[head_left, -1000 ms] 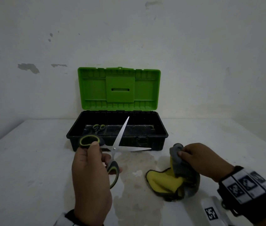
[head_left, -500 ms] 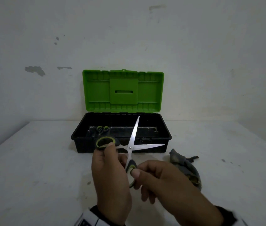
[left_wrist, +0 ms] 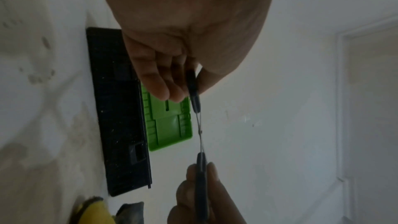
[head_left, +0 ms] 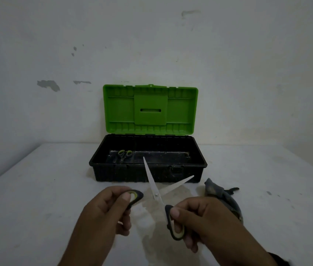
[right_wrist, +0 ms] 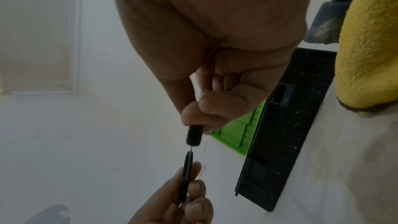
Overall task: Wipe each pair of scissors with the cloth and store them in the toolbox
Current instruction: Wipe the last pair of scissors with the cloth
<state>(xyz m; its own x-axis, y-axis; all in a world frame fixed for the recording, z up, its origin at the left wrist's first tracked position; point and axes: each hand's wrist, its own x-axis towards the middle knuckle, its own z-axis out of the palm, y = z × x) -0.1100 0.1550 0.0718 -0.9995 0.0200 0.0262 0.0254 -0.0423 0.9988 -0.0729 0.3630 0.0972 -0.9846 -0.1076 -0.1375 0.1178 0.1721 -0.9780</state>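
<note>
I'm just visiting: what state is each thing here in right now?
Toolbox: lid up, open.
Small scissors: lying inside the toolbox.
Large scissors: blades spread, held above the table.
Left hand: grips one handle.
Right hand: grips the other handle.
Cloth: crumpled on the table, untouched.

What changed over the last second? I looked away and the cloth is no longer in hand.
The right hand let go of the cloth, which now lies on the table, and took hold of the lower handle of the open scissors. The left hand kept the other handle, and the blades are less spread. The toolbox stays open with a small pair of scissors inside.
</note>
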